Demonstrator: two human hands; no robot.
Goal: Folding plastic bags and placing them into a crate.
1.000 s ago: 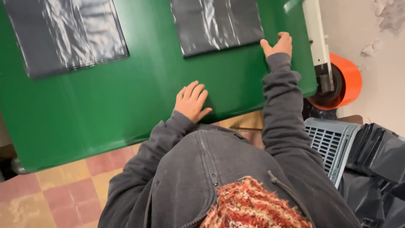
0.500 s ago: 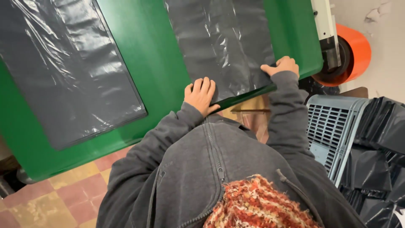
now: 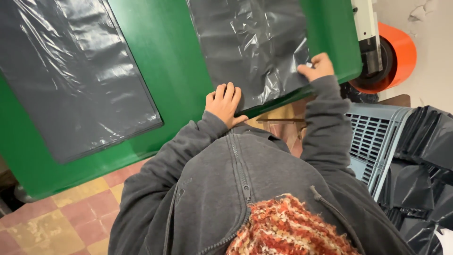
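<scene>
Table (image 3: 174, 71), green, fills the upper frame; a grey bag stack (image 3: 75, 80) lies at upper left. Top centre, another stack (image 3: 250, 42) hangs over the near edge. Left hand (image 3: 224, 101) clenches its corner, right hand (image 3: 317, 67) pinches the other. Best to keep both grips level so the sheets stay aligned.

A thin, glossy black plastic bag (image 3: 250, 52) lay flat and wrinkled on the green bench (image 3: 174, 61), its near edge at the rim.
</scene>
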